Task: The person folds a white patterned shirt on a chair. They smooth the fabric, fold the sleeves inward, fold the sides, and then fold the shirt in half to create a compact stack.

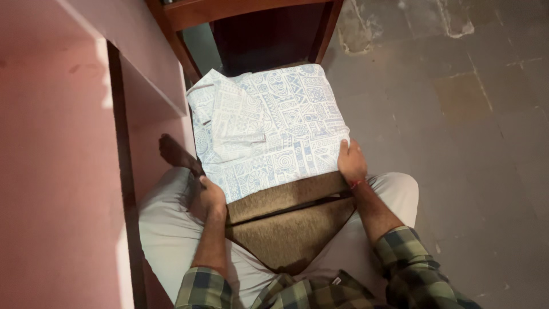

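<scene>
Head view: folded patterned shirt (274,123), collar toward chair back (229,8).

White folded cloth (274,123) with pale blue geometric print; olive-brown cushions (286,226); dark reddish-brown wooden chair (189,14); dusty pink wall (51,160); mottled grey stone floor (469,114); light grey trousers (163,229); green-and-navy plaid sleeves (406,252); red wrist thread (355,183).

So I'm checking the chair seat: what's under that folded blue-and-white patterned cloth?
The patterned cloth lies on a brown cushion, whose front part shows below it. The left hand and right hand grip the cloth's near corners. The rest of the cushion is covered.
</scene>
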